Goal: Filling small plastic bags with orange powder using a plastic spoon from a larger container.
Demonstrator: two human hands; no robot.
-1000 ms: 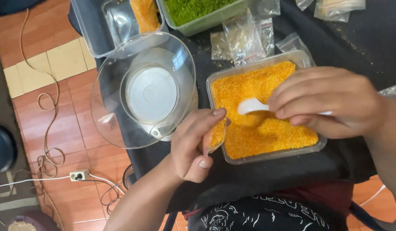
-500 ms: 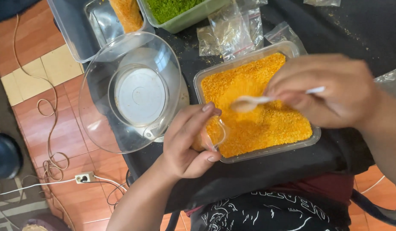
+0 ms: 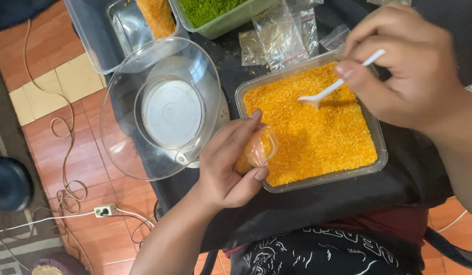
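My left hand holds a small clear plastic bag partly filled with orange crumbs, at the near left corner of a clear rectangular tub of orange crumbs. My right hand grips a white plastic spoon by its handle. The spoon's bowl rests in the crumbs at the far left part of the tub.
A clear glass bowl sits on a white scale to the left. Behind are a tub of green crumbs, a clear tray with an orange bag, and several empty small bags. Cables and a power strip lie on the tiled floor.
My right hand has lifted and moved toward the far side, taking the spoon from beside the bag to the far left of the tub. My left hand keeps the bag.
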